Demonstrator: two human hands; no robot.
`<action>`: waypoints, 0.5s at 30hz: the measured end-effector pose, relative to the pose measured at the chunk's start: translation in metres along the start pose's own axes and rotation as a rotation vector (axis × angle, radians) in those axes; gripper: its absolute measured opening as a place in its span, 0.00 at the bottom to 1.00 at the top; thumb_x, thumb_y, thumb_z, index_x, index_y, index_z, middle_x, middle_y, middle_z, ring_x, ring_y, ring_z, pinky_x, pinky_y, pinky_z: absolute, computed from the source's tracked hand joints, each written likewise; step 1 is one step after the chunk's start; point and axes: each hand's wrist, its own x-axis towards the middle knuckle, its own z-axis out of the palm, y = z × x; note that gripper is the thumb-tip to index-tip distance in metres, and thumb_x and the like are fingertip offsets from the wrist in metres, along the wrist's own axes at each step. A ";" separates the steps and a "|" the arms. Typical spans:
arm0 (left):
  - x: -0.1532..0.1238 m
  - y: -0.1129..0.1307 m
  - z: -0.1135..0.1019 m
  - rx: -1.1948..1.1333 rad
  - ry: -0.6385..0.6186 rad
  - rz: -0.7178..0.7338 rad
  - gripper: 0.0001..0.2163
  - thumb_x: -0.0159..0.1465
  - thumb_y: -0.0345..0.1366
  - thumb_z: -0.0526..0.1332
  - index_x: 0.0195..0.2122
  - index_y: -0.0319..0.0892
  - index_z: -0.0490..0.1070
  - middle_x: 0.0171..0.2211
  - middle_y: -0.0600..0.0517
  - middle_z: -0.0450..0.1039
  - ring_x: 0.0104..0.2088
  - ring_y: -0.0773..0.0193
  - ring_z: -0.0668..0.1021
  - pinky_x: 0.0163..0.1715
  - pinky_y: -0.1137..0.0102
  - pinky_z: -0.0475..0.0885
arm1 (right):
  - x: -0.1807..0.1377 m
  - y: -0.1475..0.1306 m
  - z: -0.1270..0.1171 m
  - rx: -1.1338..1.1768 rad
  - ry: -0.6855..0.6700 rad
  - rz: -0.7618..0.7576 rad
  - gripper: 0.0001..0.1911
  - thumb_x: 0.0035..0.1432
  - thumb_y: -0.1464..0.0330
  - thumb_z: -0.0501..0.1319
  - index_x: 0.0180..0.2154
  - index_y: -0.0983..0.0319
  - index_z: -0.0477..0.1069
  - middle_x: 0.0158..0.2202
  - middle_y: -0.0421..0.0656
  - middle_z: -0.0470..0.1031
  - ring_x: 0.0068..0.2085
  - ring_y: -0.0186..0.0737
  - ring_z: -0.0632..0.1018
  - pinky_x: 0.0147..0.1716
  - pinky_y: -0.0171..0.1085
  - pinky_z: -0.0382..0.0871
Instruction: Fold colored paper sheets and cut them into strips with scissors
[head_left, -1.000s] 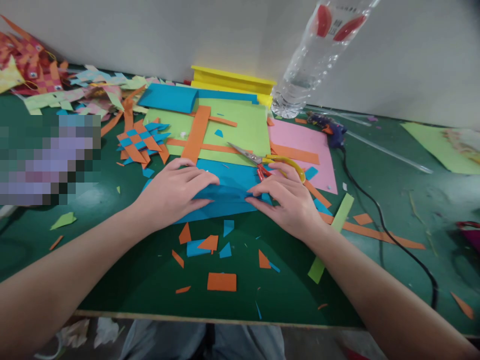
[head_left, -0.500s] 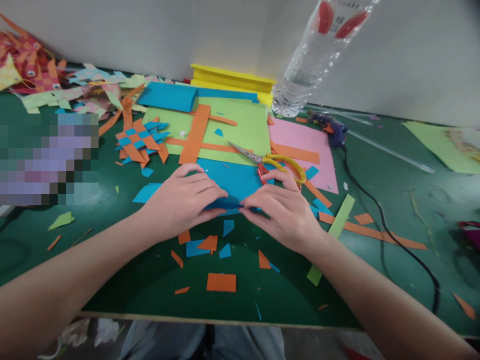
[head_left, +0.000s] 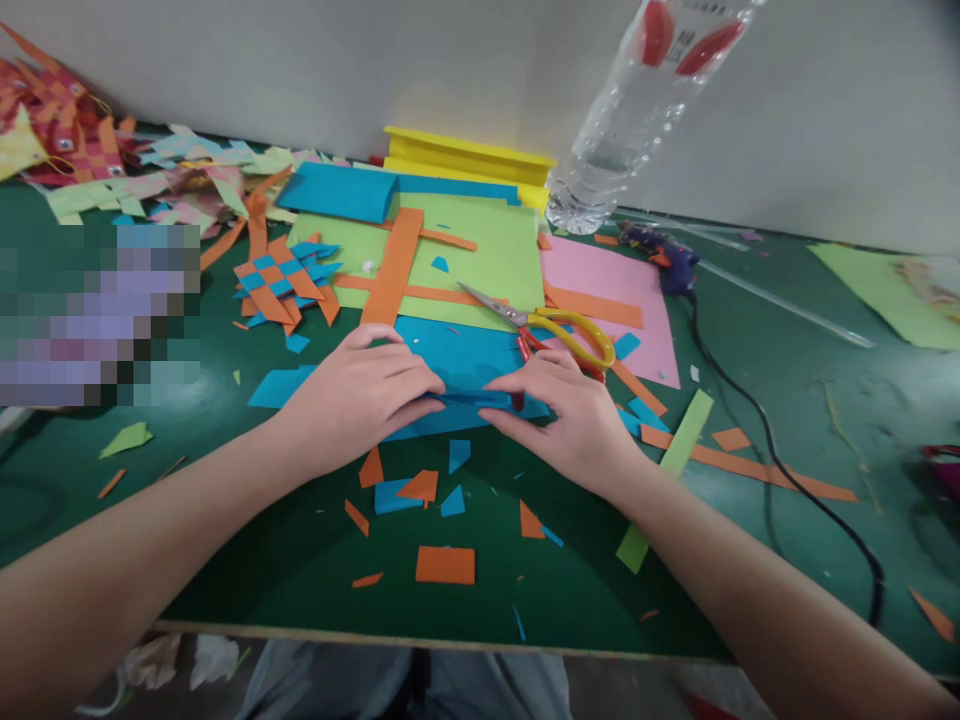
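A blue paper sheet (head_left: 465,362) lies folded on the green table (head_left: 300,560) in front of me. My left hand (head_left: 358,395) rests on its left part, fingers curled and pinching the fold. My right hand (head_left: 566,415) presses the right part, fingertips pinched on the same crease. The two hands almost meet at the middle of the fold. Scissors (head_left: 551,330) with yellow and red handles lie just beyond my right hand, touching the blue sheet's far edge.
A green sheet (head_left: 480,255) with orange strips, a pink sheet (head_left: 600,285) and a yellow tray (head_left: 465,160) lie behind. A plastic bottle (head_left: 622,130) stands at the back. A glue gun (head_left: 667,260) and its black cord (head_left: 757,440) run on the right. Woven paper (head_left: 281,280) and scraps (head_left: 445,564) lie scattered.
Both hands slid along the blue sheet's fold, drawing close half a second ago and now slightly further up; the folded edge lies flatter.
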 end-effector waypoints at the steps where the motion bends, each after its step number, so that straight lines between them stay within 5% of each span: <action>1: 0.000 0.000 0.000 0.000 -0.006 -0.002 0.09 0.71 0.37 0.56 0.37 0.40 0.73 0.32 0.54 0.79 0.32 0.63 0.77 0.50 0.63 0.63 | 0.000 0.000 0.000 0.016 -0.002 0.015 0.05 0.59 0.66 0.66 0.37 0.61 0.75 0.27 0.38 0.78 0.29 0.36 0.74 0.44 0.43 0.67; 15: 0.000 0.001 0.000 -0.061 -0.055 -0.014 0.09 0.71 0.36 0.56 0.37 0.40 0.73 0.32 0.54 0.79 0.32 0.63 0.77 0.49 0.61 0.64 | 0.000 0.000 0.001 0.109 -0.019 0.062 0.03 0.58 0.68 0.66 0.31 0.59 0.76 0.27 0.36 0.80 0.26 0.33 0.73 0.44 0.42 0.67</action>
